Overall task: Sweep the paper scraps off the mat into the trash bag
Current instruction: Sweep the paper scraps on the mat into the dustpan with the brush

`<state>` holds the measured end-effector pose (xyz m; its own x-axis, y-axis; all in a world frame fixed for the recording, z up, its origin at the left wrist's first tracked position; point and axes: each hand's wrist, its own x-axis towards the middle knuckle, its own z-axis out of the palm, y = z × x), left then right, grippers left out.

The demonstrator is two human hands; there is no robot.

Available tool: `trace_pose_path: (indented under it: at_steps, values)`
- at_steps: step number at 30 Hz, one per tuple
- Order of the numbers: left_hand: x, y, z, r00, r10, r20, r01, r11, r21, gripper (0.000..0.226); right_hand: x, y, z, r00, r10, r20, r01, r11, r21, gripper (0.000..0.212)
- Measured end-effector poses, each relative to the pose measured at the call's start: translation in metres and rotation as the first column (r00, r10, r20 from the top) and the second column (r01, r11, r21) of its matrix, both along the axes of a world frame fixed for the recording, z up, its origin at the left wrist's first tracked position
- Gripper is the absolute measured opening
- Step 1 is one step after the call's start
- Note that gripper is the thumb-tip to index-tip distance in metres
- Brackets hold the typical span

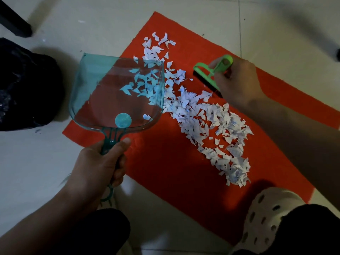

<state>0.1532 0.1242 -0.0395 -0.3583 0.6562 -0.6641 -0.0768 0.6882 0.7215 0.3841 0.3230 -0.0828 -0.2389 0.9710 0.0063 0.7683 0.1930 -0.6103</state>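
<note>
Down on the pale floor, a red mat (176, 173) carries a long band of white paper scraps (207, 126) across its middle. Over the mat's left edge the left hand (97, 166) grips the handle of a clear teal dustpan (117, 92). Near the mat's far side the right hand (237, 80) holds a green brush (213, 74), bristles beside the scraps. Left of the mat, beyond the dustpan, sits the black trash bag (25, 85)

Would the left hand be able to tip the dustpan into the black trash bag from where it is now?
Probably yes: the left hand grips the dustpan, and the trash bag sits just beside it with nothing between.
</note>
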Motion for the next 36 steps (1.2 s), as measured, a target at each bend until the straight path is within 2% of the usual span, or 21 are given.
trace_pose_path:
  at_steps: [4, 9, 12, 15, 20, 24, 27, 30, 36]
  values:
    - [-0.002, 0.000, 0.000, 1.000, 0.008, -0.002, -0.008, 1.000, -0.006, 0.029, -0.015, 0.018, -0.008, 1.000, -0.020, 0.019, 0.020, 1.000, 0.012, 0.024]
    - [-0.003, 0.001, -0.002, 0.999, 0.032, 0.003, -0.032, 0.999, 0.004, 0.029, -0.033, 0.009, -0.015, 0.993, 0.101, 0.063, -0.095, 0.992, -0.085, 0.023]
    - [-0.005, 0.001, -0.002, 0.998, 0.059, 0.011, -0.059, 0.998, 0.012, 0.030, -0.034, -0.004, -0.007, 0.988, 0.149, 0.032, -0.143, 0.978, -0.151, 0.021]
    - [-0.012, 0.000, -0.002, 0.998, 0.057, 0.013, -0.057, 0.998, 0.020, 0.029, -0.031, -0.004, 0.004, 0.996, 0.078, -0.033, -0.081, 0.992, -0.100, 0.022]
    - [-0.015, 0.001, -0.002, 0.998, 0.064, 0.027, -0.064, 0.998, 0.011, 0.028, -0.037, 0.023, 0.001, 0.998, -0.056, -0.004, 0.056, 0.998, -0.024, 0.027]
    - [-0.016, 0.002, -0.003, 0.998, 0.055, 0.031, -0.055, 0.998, 0.019, 0.028, -0.046, 0.020, -0.007, 0.998, 0.034, 0.044, -0.031, 0.996, -0.088, 0.025]
    - [-0.019, 0.004, -0.004, 0.998, 0.061, 0.031, -0.062, 0.998, 0.020, 0.029, -0.049, 0.008, -0.004, 0.994, 0.107, 0.007, -0.104, 0.983, -0.151, 0.024]
    - [-0.025, 0.005, -0.006, 0.997, 0.065, 0.036, -0.066, 0.998, 0.007, 0.028, -0.047, 0.009, 0.002, 0.997, 0.064, -0.051, -0.070, 0.991, -0.110, 0.024]
    - [-0.028, 0.009, -0.005, 0.997, 0.070, 0.036, -0.070, 0.998, -0.006, 0.028, -0.060, 0.034, 0.000, 0.999, -0.008, -0.054, 0.006, 1.000, -0.030, 0.026]
